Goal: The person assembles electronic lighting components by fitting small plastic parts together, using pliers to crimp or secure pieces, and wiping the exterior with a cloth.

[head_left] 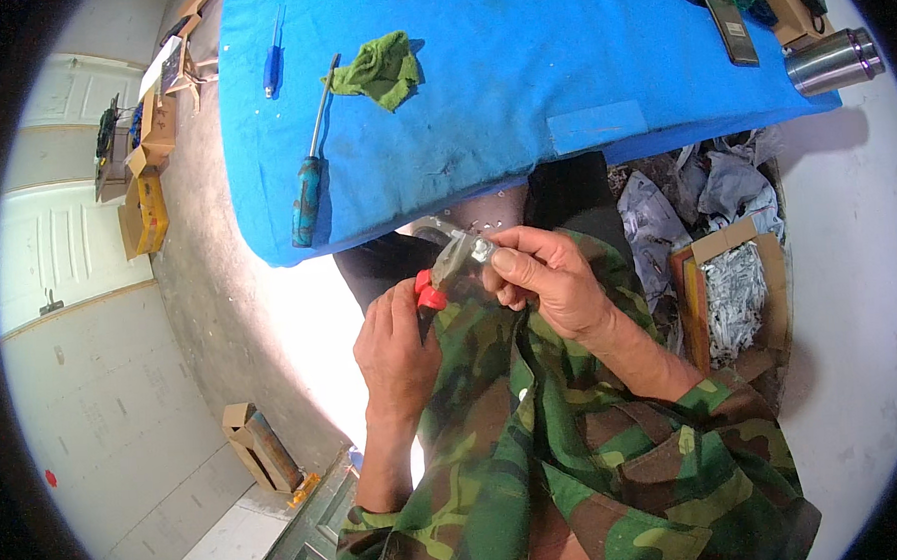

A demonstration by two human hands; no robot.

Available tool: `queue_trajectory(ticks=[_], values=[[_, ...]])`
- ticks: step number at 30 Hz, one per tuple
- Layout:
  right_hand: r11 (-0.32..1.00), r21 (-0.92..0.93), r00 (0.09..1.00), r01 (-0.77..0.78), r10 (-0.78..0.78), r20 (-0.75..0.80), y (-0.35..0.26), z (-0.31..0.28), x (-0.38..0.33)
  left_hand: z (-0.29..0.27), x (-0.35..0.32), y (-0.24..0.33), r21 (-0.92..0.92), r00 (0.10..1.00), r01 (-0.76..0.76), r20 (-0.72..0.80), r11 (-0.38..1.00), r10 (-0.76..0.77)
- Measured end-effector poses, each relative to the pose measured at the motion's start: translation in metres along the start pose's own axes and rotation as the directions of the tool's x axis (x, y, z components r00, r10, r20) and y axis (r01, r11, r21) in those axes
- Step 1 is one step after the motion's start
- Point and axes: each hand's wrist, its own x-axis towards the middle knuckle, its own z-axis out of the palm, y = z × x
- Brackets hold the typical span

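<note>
Hands meet just below the blue worktop (560, 85): the right hand (549, 281) pinches a small clear part (464, 254), while the left hand (396, 347), wrapped round red-handled pliers (429, 296), points them up at it.

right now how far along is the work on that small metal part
Mid-job. In hand: the left hand grips red-handled pliers against a small metal part pinched by the right hand. A screwdriver and green rag lie set aside on the blue table. What is left cannot be told; the part is mostly hidden.
</note>
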Motion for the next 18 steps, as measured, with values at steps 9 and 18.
queue_trajectory(ticks=[9, 18], values=[[0.907, -0.347, 0.952, 0.239, -0.289, -0.098, 0.011, 0.008, -0.002, -0.003, -0.004, 0.006, 0.013, 0.996, 0.071, 0.059, 0.997, -0.072], [0.677, -0.62, 0.837, 0.397, -0.544, -0.056, 0.012, 0.011, -0.003, -0.006, -0.009, 0.018, -0.055, 0.987, 0.137, 0.095, 0.989, -0.131]])
